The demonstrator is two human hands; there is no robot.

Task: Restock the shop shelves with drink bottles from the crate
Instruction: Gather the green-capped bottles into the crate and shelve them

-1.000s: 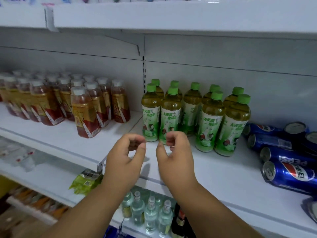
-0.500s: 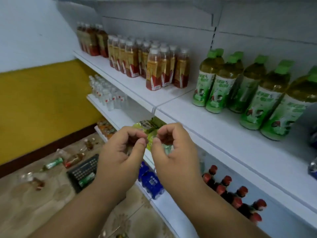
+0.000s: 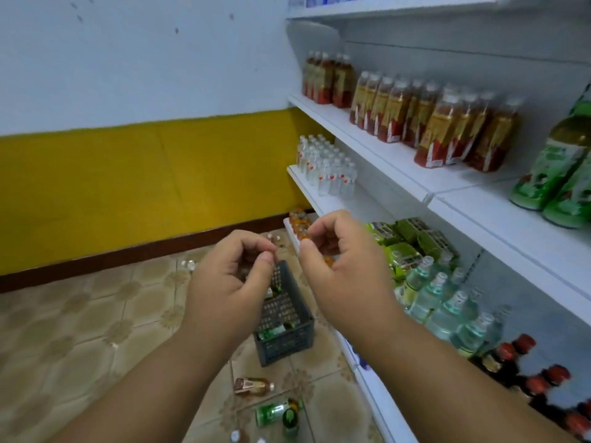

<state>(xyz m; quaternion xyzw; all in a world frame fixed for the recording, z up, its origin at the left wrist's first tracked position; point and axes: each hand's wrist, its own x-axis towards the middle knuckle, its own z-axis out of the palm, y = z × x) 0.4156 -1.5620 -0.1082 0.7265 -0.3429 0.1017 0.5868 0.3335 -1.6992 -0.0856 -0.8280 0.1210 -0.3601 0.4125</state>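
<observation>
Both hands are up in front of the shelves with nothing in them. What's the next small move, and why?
Probably lower the right hand toward the dark crate on the floor and take a bottle. Both it and the left hand hover with curled fingers, holding nothing, and green-labelled bottles lie inside the crate. More bottles lie loose on the tiles nearer the camera.

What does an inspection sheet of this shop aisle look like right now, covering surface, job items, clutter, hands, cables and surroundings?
Surface: beige patterned tile floor.
Job's things: dark plastic lattice crate on the floor, bottles inside; white metal shelves hold brown tea bottles with white caps.
Clutter: loose green bottle and brown bottle lying on the floor.
Hands: left hand and right hand raised, fingers curled, holding nothing.
Cables: nothing seen.
Surroundings: white and yellow wall.
</observation>
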